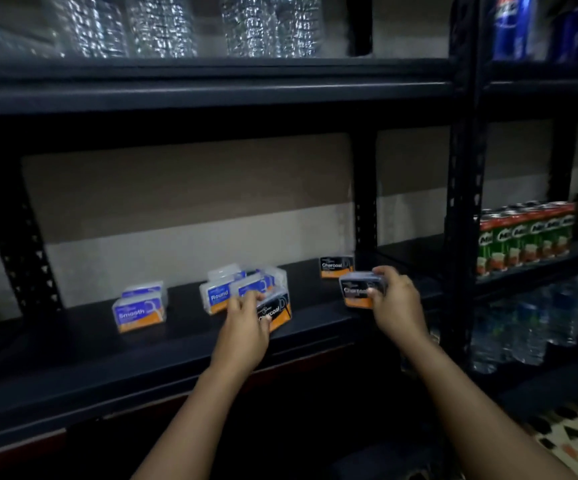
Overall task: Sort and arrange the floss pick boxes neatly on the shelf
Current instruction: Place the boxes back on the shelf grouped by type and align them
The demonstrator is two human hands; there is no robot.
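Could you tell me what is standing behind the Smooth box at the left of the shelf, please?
Behind the front Smooth box stands a second clear box with a blue label. The front box covers most of it, so its wording cannot be read.

Bare shelf lies left of the Smooth boxes; Round boxes crowd the middle.

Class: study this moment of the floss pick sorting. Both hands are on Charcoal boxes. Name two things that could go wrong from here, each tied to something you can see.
1. The left hand grips a black Charcoal box touching the crowded blue Round boxes; pulling it out may topple them.
2. The right hand holds its Charcoal box near the shelf front edge; a slip could drop it.
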